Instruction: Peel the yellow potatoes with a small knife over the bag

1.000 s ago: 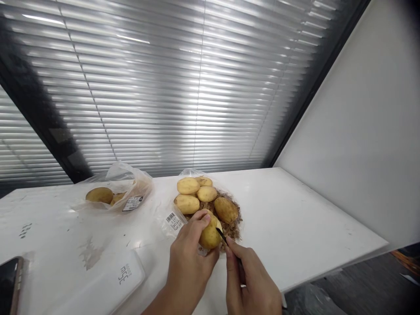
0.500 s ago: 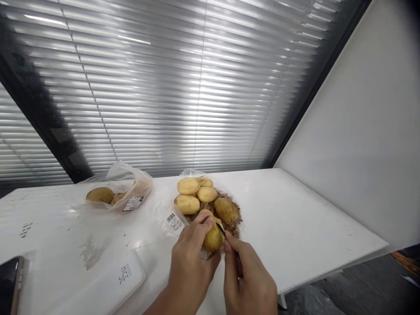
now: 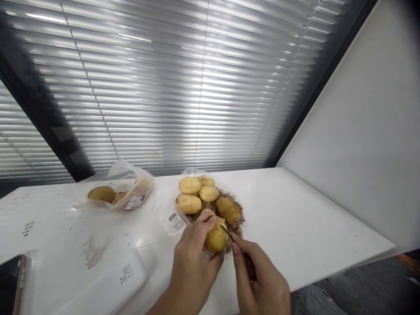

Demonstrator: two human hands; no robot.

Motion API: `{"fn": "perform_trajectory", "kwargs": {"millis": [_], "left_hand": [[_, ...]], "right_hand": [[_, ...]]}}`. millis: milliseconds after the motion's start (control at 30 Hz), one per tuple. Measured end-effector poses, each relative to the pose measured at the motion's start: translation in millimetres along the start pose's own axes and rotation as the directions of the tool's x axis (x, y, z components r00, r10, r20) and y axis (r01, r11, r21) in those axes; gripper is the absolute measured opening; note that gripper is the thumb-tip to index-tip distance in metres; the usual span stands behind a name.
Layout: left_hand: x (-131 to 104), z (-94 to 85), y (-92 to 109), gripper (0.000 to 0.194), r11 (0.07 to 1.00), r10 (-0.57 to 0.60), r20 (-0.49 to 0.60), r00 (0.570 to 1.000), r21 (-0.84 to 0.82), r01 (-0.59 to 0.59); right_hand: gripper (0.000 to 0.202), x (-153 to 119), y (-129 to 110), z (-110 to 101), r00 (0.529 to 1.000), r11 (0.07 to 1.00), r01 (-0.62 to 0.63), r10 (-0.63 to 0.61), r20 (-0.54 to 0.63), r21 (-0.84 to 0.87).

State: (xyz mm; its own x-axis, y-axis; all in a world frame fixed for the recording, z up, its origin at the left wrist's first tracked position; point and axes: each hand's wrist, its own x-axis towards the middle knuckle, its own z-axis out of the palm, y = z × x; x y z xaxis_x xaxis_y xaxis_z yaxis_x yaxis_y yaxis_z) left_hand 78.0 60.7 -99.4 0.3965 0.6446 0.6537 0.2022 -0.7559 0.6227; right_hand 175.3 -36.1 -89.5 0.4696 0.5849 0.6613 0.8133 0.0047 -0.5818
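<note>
The white table point(image 3: 305, 227) spreads under and beyond all the fingers, giving the work a flat base. Ahead of the left fingertips lies a clear bag point(image 3: 166, 227), probably spread there to catch the brown scraps point(image 3: 238, 224) heaped on it. A second bag point(image 3: 141, 186), farther off to the left of those fingers, holds more potatoes, perhaps to keep them apart from the heap. The left hand point(image 3: 193, 258) has its fingers clamped around a yellow potato point(image 3: 215, 240), likely to brace it against the blade; it sits just above the near edge of the heap. The right hand point(image 3: 264, 280) has its fingers together, pinched on a dark slim tool point(image 3: 228, 233) (its handle mostly hides in the palm), with the tip at the potato's upper right side, presumably for close control. Beyond the left fingertips, paler potatoes point(image 3: 188, 204) sit grouped, while one browner potato point(image 3: 228, 210) lies nearer the right fingertips, seemingly set apart by its skin.
</note>
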Motion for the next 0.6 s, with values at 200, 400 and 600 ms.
{"fn": "perform_trajectory", "kwargs": {"millis": [200,400,600], "left_hand": [[-4.1,3.5,-4.5,0.053,0.998,0.069,0.021,0.997,-0.005,-0.069],[5.4,1.7,3.6,0.045,0.918,-0.263,0.139,0.955,-0.268,0.292],[11.7,-5.5,15.7,0.044,0.716,-0.419,0.312,0.853,-0.464,0.522]], "right_hand": [[0.025,12.9,6.3,-1.1,0.994,0.991,-0.104,0.1,-0.052,-0.082],[0.029,5.6,1.0,-10.2,0.933,0.932,-0.348,0.355,-0.059,0.102],[0.022,-7.4,-6.7,-6.7,0.94,0.923,-0.314,0.336,-0.066,0.222]]}}
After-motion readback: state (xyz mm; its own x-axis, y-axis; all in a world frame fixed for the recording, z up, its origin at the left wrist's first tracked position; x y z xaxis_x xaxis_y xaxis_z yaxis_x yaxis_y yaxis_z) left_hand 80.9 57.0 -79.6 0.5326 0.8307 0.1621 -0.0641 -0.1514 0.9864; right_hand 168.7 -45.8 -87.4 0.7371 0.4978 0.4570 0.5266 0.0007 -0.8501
